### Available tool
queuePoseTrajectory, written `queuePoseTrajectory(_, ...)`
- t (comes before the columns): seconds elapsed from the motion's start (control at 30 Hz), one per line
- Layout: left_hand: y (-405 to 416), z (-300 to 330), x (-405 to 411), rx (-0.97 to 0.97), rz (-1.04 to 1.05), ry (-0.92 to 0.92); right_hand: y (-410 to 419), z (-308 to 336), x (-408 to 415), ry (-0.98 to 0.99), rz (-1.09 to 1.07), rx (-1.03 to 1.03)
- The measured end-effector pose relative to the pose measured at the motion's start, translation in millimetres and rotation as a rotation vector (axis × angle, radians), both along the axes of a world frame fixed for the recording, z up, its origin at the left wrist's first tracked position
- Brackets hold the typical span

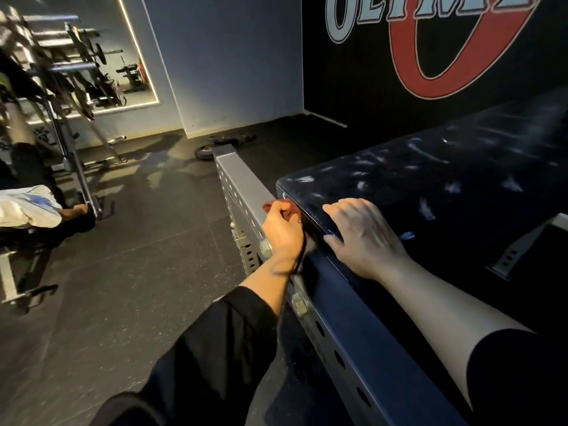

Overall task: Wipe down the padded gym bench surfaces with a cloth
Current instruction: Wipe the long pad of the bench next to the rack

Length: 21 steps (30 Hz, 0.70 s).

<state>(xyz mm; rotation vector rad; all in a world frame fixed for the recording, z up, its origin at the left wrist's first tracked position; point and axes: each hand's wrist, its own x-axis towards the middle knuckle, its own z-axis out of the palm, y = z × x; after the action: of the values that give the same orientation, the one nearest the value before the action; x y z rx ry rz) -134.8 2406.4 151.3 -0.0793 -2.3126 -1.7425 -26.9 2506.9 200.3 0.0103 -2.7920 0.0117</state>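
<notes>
At far left we see a blurred weight rack (76,47) and a lit mirror (135,56) over dark speckled rubber floor (138,272). A grey perforated steel beam (242,182) runs away from us. Our left hand (281,229) grips a red cloth (290,210), fingers curled around it, against the near end of the bench pad (430,186). The glossy, streaked dark-blue pad runs up toward the right. Our right hand (362,235) rests flat on it, fingers relaxed.
</notes>
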Motion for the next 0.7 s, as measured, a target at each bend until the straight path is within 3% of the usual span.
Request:
queuePoseTrajectory(0.27,-12.4,-19.7,21.8,-0.105,-0.112,0.167,0.2,-0.8,0.6,-0.004,-0.015,-0.002)
queuePoseTrajectory(0.53,1.7,-6.0,-23.9,0.240,0.018,-0.141,0.7,-2.3,-0.9,-0.008,-0.013,0.004)
queuePoseTrajectory(0.6,-1.9,-2.7,-21.6,0.177,0.006,-0.131,0.5,-2.1,-0.7,-0.008,-0.014,0.003)
queuePoseTrajectory(0.7,-9.6,-10.7,-4.3,0.006,-0.051,0.034,0.3,-1.9,0.1,-0.009,-0.018,0.002)
